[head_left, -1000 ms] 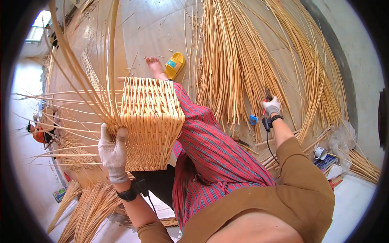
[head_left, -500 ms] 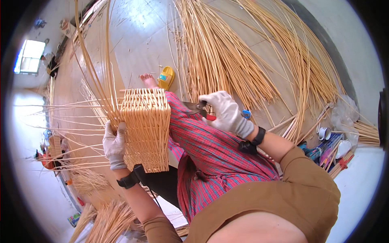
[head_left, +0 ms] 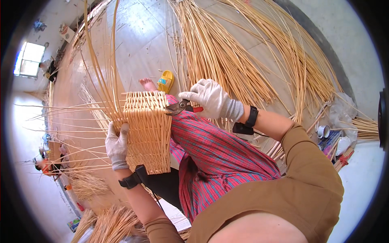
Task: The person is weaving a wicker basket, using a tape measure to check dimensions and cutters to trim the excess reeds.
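A woven wicker basket (head_left: 146, 133) lies sideways across my lap, with long unwoven canes (head_left: 95, 77) fanning out from its left end. My left hand (head_left: 117, 143), in a white glove, grips the basket's left edge, thumb on the near side. Also gloved, my right hand (head_left: 210, 99) is closed around red-handled pruning shears (head_left: 180, 107). The blades of the shears are at the basket's upper right corner, touching or very close to the weave. My right fingers partly cover the handles.
Big bundles of peeled canes (head_left: 214, 52) spread over the floor ahead and to the right. A yellow slipper (head_left: 165, 81) lies by my bare foot. White tape (head_left: 323, 131) and a plastic bag (head_left: 342, 109) sit at right. Other people (head_left: 43, 165) are at the far left.
My right hand has moved left with the shears, bringing their blades from above my thigh to the basket's right corner. The left hand keeps its hold; the basket has barely shifted.
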`<act>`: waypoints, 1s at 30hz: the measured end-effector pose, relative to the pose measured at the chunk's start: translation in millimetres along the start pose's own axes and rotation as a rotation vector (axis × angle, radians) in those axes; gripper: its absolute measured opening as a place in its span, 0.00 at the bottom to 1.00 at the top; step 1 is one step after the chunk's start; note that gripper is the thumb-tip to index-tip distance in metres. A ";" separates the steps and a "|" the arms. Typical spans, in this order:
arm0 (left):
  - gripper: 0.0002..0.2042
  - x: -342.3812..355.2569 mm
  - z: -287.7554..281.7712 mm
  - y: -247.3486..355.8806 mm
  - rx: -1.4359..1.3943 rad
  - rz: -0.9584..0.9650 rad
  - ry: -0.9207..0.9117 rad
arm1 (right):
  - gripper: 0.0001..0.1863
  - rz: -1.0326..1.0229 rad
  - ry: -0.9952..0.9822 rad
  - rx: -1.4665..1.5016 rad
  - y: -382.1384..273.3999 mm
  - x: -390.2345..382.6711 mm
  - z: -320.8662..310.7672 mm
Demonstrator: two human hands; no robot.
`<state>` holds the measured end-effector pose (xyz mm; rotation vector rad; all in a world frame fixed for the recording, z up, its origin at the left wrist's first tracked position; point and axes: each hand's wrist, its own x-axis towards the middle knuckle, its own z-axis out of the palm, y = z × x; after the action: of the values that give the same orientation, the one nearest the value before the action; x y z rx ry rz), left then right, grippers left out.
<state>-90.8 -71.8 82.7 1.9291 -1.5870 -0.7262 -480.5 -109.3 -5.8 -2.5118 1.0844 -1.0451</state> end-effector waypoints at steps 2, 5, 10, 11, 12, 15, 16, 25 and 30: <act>0.34 2.0 0.2 -1.5 -0.057 0.024 -0.012 | 0.33 -0.033 -0.004 -0.031 2.2 -2.1 2.4; 0.34 2.0 1.8 -6.0 -0.087 0.047 0.009 | 0.33 -0.095 0.005 -0.016 9.0 -7.1 9.3; 0.33 3.8 2.4 -2.6 -0.036 0.051 0.024 | 0.30 -0.095 -0.070 0.098 4.5 -33.7 14.7; 0.31 5.4 0.4 -6.8 0.010 0.054 0.049 | 0.31 -0.031 -0.013 0.099 1.5 -32.0 16.5; 0.30 4.6 0.6 -8.3 0.057 0.055 0.068 | 0.33 0.040 0.042 0.102 -6.1 -26.9 15.5; 0.31 2.3 4.0 -5.1 -0.038 0.074 0.050 | 0.39 0.120 0.027 0.031 -5.2 -21.1 11.8; 0.31 2.1 3.5 -0.1 -0.010 0.062 0.045 | 0.40 0.108 0.006 0.027 -2.6 -18.4 9.9; 0.31 1.0 7.0 8.3 -0.052 0.109 0.032 | 0.33 0.059 -0.114 0.018 1.5 -2.3 -10.4; 0.30 -6.8 2.1 11.9 -0.031 0.019 0.023 | 0.35 0.379 -0.141 0.292 13.8 -18.2 16.9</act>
<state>-101.7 -67.2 90.0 1.8916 -1.5692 -0.7143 -485.2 -107.6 -33.7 -2.0163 1.2052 -0.8356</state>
